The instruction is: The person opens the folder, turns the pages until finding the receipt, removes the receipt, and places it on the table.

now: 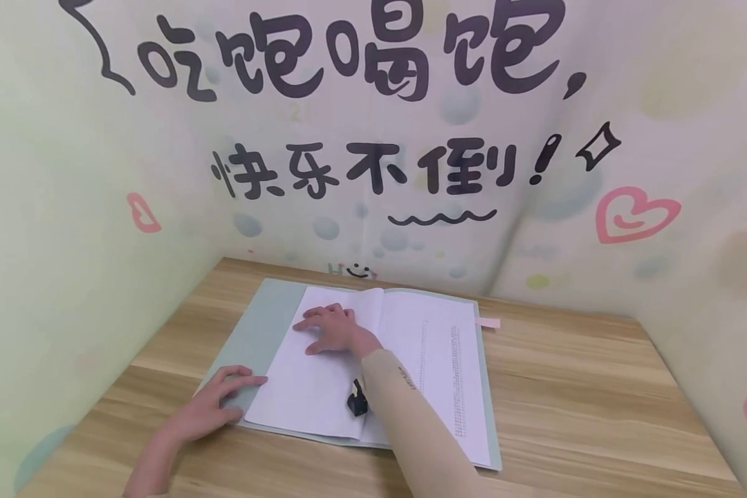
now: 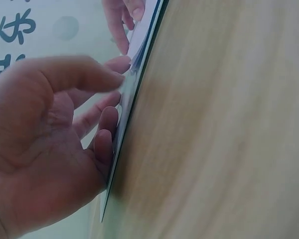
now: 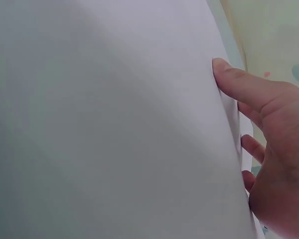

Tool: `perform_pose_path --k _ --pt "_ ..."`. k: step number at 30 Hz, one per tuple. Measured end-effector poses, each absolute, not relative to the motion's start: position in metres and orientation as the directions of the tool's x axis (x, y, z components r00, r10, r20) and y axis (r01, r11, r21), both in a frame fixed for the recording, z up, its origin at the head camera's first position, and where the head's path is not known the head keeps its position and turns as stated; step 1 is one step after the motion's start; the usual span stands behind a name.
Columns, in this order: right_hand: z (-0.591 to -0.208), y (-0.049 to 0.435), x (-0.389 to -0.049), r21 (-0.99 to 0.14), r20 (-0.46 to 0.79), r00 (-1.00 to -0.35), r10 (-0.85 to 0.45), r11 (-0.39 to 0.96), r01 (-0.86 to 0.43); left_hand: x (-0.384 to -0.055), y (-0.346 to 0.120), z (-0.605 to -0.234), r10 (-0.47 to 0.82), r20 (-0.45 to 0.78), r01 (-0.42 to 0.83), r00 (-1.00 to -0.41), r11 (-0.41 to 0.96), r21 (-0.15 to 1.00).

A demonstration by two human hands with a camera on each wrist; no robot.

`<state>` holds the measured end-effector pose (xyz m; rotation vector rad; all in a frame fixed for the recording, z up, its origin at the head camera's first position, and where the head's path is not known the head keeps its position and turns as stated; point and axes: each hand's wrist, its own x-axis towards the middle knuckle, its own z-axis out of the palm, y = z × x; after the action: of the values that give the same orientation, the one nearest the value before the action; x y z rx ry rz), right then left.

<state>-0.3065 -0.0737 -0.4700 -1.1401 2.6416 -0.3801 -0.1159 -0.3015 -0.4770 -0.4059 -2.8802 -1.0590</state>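
Note:
A folder (image 1: 272, 308) with a pale blue-green cover lies spread on the table, white sheets inside it. My right hand (image 1: 331, 329) rests on the blank left-hand page (image 1: 299, 394), fingers spread, the forearm crossing over the fold. In the right wrist view, the thumb and fingertips lie along the white paper (image 3: 114, 119). My left hand (image 1: 208, 404) touches the cover's lower left part, its index fingertip right at the page's edge. Seen from the left wrist, its fingers are loosely bent against the cover, with nothing gripped. Columns of small print run down the right-hand page (image 1: 438, 360), partly hidden by the right sleeve.
A pink tab (image 1: 488, 323) sticks out from the folder's right side. The wood-grain table (image 1: 573, 394) meets light walls (image 1: 361, 235) at the back and sides, with black lettering and a pink heart. A small black device (image 1: 357, 400) sits by the right sleeve.

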Motion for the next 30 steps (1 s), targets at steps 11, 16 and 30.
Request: perform_pose_path --k 11,16,30 --pt "-0.4686 -0.0713 -0.3057 -0.313 -0.126 -0.664 -0.737 0.665 -0.679 -0.1147 -0.2994 -0.4808 0.226 0.161 0.276 -0.961 0.742 0.611" --pt "-0.4677 -0.0716 -0.3047 -0.323 -0.124 -0.665 -0.736 0.664 -0.674 -0.1133 -0.2979 -0.4814 0.227 0.164 0.280 -0.960 0.745 0.606" --pt "-0.4640 -0.0702 -0.3005 -0.344 -0.147 -0.680 -0.719 0.681 -0.646 -0.1146 -0.2945 -0.4802 0.210 0.118 0.237 -0.971 0.750 0.617"
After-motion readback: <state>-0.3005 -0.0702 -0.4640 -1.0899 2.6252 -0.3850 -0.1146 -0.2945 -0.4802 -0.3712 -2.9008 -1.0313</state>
